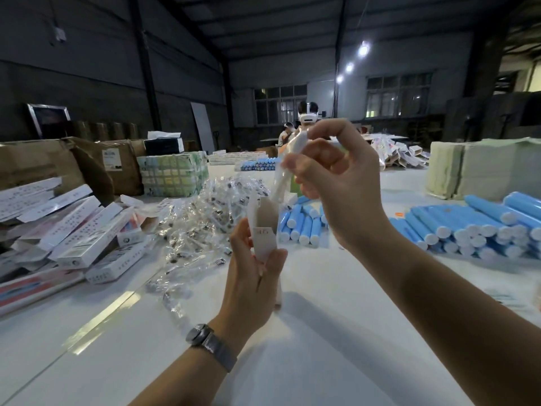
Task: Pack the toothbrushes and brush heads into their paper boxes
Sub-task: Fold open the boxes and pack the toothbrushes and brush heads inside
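My left hand (251, 276) grips an upright white paper box (265, 230) with its top flap open, held above the white table (307, 361). My right hand (330, 183) pinches a white toothbrush in a clear plastic wrapper (282, 174) and holds it slanted over the box mouth, its lower end at or just inside the opening. A heap of brush heads in clear wrappers (202, 218) lies behind my left hand. Blue and white toothbrush handles (304, 224) lie in rows past the box.
Printed paper boxes (73, 230) are piled at the left. More blue handles (480, 227) are stacked at the right. Cardboard cartons (58, 162) and wrapped bundles (172, 174) stand at the back. Another person wearing a headset (306, 118) is at the table's far end.
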`<state>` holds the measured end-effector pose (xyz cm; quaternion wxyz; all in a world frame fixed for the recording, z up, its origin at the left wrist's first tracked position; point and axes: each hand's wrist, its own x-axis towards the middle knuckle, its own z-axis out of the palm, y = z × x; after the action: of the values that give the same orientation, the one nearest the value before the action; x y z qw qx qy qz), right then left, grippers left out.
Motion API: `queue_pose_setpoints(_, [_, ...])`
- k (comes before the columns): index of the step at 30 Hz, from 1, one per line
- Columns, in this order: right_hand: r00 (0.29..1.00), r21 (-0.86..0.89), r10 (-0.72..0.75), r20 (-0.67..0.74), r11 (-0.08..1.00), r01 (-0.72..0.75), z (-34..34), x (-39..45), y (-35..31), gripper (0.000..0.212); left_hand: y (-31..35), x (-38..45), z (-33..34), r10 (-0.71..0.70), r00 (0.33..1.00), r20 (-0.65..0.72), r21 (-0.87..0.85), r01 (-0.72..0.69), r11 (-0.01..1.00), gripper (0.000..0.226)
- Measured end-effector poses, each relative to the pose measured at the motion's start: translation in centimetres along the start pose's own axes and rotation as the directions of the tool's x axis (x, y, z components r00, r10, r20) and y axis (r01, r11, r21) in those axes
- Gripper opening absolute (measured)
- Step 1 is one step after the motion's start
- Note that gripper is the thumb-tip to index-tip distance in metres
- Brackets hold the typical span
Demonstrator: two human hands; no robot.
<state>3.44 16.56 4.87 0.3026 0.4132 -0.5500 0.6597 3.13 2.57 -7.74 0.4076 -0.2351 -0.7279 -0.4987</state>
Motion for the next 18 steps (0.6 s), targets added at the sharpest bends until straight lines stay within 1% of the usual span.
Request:
queue_pose_setpoints(1, [1.0,-0.027,-0.023,0.018,0.999,0.024,0.2,0.0,0.0,0.027,0.0,0.0,0.0,0.007,1.0,0.003,-0.003,-0.007,1.0,0.067])
queue_pose_setpoints(3, [0.996,-0.165,-0.039,0.079,0.985,0.051,0.8,-0.4,0.6,0.03,0.0,0.0,-0.1,0.003,1.0,0.006,-0.012,-0.003,1.0,0.06])
queue_pose_setpoints(5, [0.987,-0.35,-0.006,0.161,0.935,0.063,1.0,-1.2,1.6,0.024,-0.1,0.0,0.0,-0.004,1.0,-0.006,-0.015,0.004,1.0,0.053])
queue_pose_setpoints(7, [0.968,-0.505,0.032,0.248,0.857,0.1,0.8,-1.8,2.7,0.012,-0.1,0.2,0.0,0.0,1.0,-0.023,-0.014,-0.001,1.0,0.045])
queue_pose_setpoints(8, [0.958,-0.542,0.058,0.281,0.834,0.108,0.7,-1.9,3.0,0.009,0.0,0.3,0.0,0.009,1.0,-0.03,-0.015,-0.01,1.0,0.043])
queue_pose_setpoints(9, [0.948,-0.55,0.086,0.306,0.829,0.103,0.5,-1.9,3.3,0.012,0.1,0.3,-0.1,0.023,0.999,-0.037,-0.018,-0.023,1.0,0.042])
queue_pose_setpoints(11, [0.927,-0.526,0.146,0.345,0.848,0.063,0.4,-1.8,3.6,0.018,0.2,0.5,-0.3,0.046,0.998,-0.044,-0.037,-0.047,0.998,0.041])
queue_pose_setpoints(12, [0.918,-0.486,0.169,0.358,0.874,0.029,0.4,-1.8,3.6,0.014,0.2,0.4,-0.4,0.055,0.998,-0.04,-0.056,-0.057,0.997,0.041])
queue_pose_setpoints(13, [0.914,-0.42,0.186,0.361,0.907,-0.019,0.2,-1.9,3.7,0.007,0.2,0.4,-0.5,0.058,0.998,-0.032,-0.076,-0.06,0.995,0.042])
queue_pose_setpoints(14, [0.918,-0.344,0.203,0.342,0.936,-0.079,0.1,-1.9,3.8,0.008,0.2,0.4,-0.5,0.049,0.999,-0.023,-0.092,-0.051,0.994,0.042])
queue_pose_setpoints(16, [0.935,-0.201,0.222,0.276,0.965,-0.169,-0.6,-2.0,4.1,0.026,0.3,0.4,-0.5,0.014,1.0,-0.006,-0.127,-0.015,0.992,0.04])
queue_pose_setpoints(18, [0.942,-0.133,0.235,0.239,0.969,-0.207,-0.9,-2.0,4.3,0.033,0.5,0.5,-0.6,-0.015,1.0,0.003,-0.179,0.015,0.984,0.038])
